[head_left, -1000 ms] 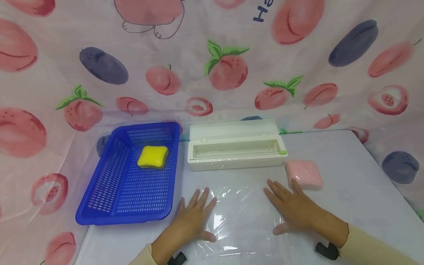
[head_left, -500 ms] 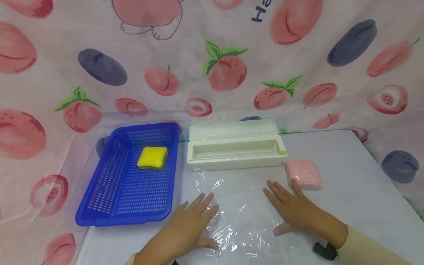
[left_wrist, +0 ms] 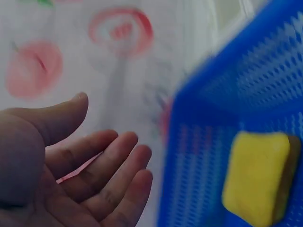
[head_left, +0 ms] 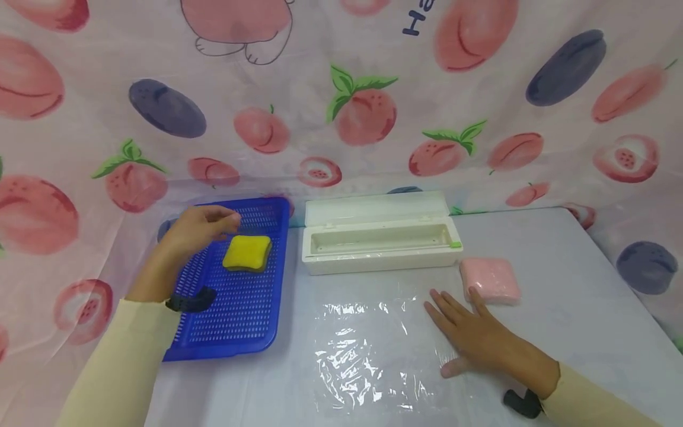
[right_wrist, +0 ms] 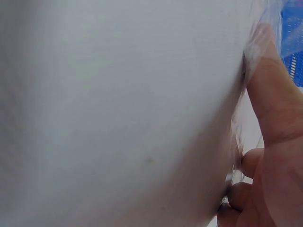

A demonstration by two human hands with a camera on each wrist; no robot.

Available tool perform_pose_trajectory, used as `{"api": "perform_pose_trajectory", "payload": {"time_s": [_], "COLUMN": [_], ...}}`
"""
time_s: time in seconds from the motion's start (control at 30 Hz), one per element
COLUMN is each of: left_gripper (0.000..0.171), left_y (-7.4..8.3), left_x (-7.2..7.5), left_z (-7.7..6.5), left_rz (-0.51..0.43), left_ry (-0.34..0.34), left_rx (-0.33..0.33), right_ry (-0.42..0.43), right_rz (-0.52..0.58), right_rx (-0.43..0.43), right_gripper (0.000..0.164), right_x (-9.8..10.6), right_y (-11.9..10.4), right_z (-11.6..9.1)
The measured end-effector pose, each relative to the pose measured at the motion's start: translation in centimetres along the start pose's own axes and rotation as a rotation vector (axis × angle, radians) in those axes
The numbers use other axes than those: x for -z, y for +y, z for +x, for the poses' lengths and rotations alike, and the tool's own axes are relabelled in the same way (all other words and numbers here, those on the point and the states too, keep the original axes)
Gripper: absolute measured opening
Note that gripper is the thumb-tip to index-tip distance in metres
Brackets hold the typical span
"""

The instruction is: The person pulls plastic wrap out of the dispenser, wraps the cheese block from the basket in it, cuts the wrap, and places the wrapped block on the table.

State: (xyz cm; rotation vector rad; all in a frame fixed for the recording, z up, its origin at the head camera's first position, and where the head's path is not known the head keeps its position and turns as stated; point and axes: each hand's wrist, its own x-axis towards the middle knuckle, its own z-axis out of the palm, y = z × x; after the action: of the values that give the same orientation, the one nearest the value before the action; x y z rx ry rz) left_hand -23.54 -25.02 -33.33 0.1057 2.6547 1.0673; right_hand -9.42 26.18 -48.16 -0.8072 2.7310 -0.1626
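Note:
My left hand [head_left: 192,238] hovers over the upper left of a blue plastic basket [head_left: 232,326], just beside a yellow sponge [head_left: 247,252] lying inside. Nothing is in that hand; in the left wrist view its fingers [left_wrist: 102,177] are relaxed and apart from the sponge [left_wrist: 258,175]. With fingers spread, my right hand [head_left: 477,335] rests at the right edge of a sheet of clear plastic film [head_left: 368,356] laid on the table. One finger reaches the near edge of a pink block [head_left: 492,277] that looks wrapped in film.
A long white box [head_left: 381,262] with its lid up stands behind the film, a small green piece [head_left: 455,245] at its right end. The white table [head_left: 576,332] extends to the right. A fruit-patterned cloth [head_left: 320,89] hangs at the back and left.
My left hand has lifted off the film's left side and moved up and left over the basket. The right hand stays in place. The film's creases look different.

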Motion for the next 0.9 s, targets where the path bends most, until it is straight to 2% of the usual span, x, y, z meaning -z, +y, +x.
{"api": "perform_pose_trajectory", "payload": {"time_s": [0.1, 0.23, 0.33, 0.43, 0.53, 0.7, 0.83, 0.9], "left_gripper": [0.068, 0.07, 0.068, 0.064, 0.059, 0.058, 0.057, 0.053], "left_y": [-3.2, -6.9, -8.8, -10.0, -10.6, -10.9, -10.7, -10.3], "left_x": [0.4, -0.3, -1.0, -1.6, -2.1, -3.1, -3.8, -3.9], "left_z": [2.4, 4.3, 5.2, 5.9, 6.5, 7.1, 7.1, 6.8], "left_rz": [-0.085, -0.126, -0.134, -0.16, -0.185, -0.175, -0.153, -0.108], "left_ry": [-0.012, -0.028, -0.028, -0.02, -0.012, 0.007, 0.058, 0.096], "left_rx": [0.126, 0.28, 0.38, 0.462, 0.51, 0.544, 0.537, 0.506], "right_ry": [0.0, 0.001, 0.001, -0.002, -0.003, -0.018, -0.016, -0.019], "right_rz": [-0.007, -0.022, -0.026, -0.023, -0.02, -0.013, -0.001, -0.001], "right_rx": [0.005, 0.008, 0.007, 0.006, 0.005, -0.006, -0.011, -0.018], "right_gripper": [0.128, 0.129, 0.129, 0.128, 0.129, 0.129, 0.13, 0.131], "right_x": [-0.1, -0.2, -0.2, -0.1, -0.2, -0.2, -0.4, -0.5], "right_y": [0.1, 0.2, 0.2, 0.2, 0.2, 0.2, 0.4, 0.5], "right_z": [0.0, 0.1, 0.2, 0.2, 0.2, 0.2, 0.2, 0.3]}}
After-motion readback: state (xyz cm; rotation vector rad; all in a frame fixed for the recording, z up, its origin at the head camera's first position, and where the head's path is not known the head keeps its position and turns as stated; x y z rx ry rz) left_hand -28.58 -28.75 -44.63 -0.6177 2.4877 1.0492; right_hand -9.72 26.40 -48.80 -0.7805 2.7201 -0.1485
